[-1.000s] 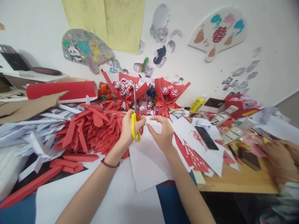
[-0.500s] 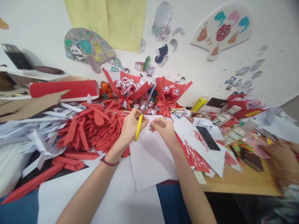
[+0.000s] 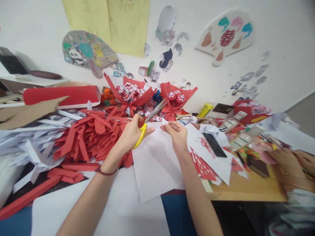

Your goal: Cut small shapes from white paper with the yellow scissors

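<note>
My left hand (image 3: 134, 132) is closed around a pair of scissors (image 3: 140, 139) with yellow handles. Their grey blades point up and to the right, toward the paper bouquets. Just right of the blades, my right hand (image 3: 177, 133) pinches a small white piece of paper (image 3: 163, 121) between thumb and fingers; most of it is hidden. Below both hands lie white paper sheets (image 3: 157, 170), stacked on the table. Left of my left hand is a heap of folded red paper strips (image 3: 86, 134).
Two red-wrapped bouquets (image 3: 145, 97) stand against the wall. Folded white strips (image 3: 31, 137) and a red roll (image 3: 61, 95) are at left. A black phone (image 3: 214, 144) lies on papers at right. Another person's hands (image 3: 286, 160) are at the far right, among small items.
The scissors have tilted further to the right and their yellow handle loop shows more. A small white piece of paper now shows at my right fingertips. The view has shifted slightly.
</note>
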### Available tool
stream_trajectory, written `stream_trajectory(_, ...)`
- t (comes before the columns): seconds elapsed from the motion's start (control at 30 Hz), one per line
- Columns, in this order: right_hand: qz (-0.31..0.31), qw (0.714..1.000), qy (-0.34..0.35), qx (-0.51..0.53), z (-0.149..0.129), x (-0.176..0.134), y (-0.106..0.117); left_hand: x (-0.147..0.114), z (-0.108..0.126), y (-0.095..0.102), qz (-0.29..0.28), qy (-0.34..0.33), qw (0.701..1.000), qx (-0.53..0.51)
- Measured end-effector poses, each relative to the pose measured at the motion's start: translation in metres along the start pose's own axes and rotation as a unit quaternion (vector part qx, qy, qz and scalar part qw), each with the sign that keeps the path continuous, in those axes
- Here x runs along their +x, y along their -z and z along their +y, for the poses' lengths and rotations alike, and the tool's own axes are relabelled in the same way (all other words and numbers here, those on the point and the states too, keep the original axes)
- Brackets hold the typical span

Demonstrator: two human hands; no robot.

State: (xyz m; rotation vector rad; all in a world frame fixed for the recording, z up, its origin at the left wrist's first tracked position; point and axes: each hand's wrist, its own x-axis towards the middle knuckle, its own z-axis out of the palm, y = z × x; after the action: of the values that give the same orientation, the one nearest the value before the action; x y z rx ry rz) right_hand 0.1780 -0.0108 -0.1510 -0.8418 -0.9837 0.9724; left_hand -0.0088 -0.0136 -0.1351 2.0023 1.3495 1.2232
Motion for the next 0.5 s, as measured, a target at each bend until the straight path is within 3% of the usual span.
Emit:
stream_trajectory(0.17, 0.035, 0.999, 0.029, 0.005, -0.0028, 0.004, 0.0055, 0.0008, -0.0059, -0.0012, -0.05, 0.001, 0.992, 0.113)
stream_trajectory(0.5, -0.012, 0.999, 0.036, 0.01, -0.0025, 0.0039, 0.0059, -0.001, -0.0014, 0.0, -0.094, -0.022, 0.991, 0.093)
